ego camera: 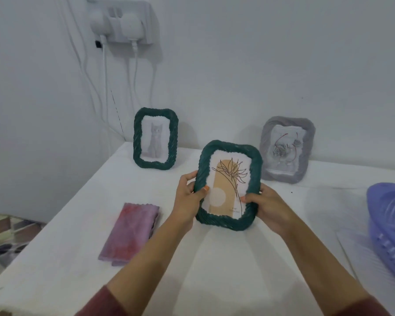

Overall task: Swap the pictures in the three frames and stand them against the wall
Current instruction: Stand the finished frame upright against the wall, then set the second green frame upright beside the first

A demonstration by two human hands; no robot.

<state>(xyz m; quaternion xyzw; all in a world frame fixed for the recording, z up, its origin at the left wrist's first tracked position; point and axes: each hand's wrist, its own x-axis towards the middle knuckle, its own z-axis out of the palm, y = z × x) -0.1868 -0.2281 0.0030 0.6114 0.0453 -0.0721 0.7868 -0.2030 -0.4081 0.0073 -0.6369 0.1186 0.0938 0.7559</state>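
Note:
A green rope-textured frame with a line-drawn flower picture [251, 179] is held upright above the white table [78, 224]. My left hand [188, 197] grips its left edge and my right hand [269, 206] grips its lower right edge, both thumbs on the front. A second green frame with a grey cat picture [137, 142] stands against the wall at the back left. At the back right a grey frame with a rose picture [306, 151] leans on the wall.
A folded pink-purple cloth [130, 231] lies on the table left of my arms. A purple plastic basket [388, 229] sits at the right edge. White plugs and cables [123, 30] hang on the wall above the cat frame.

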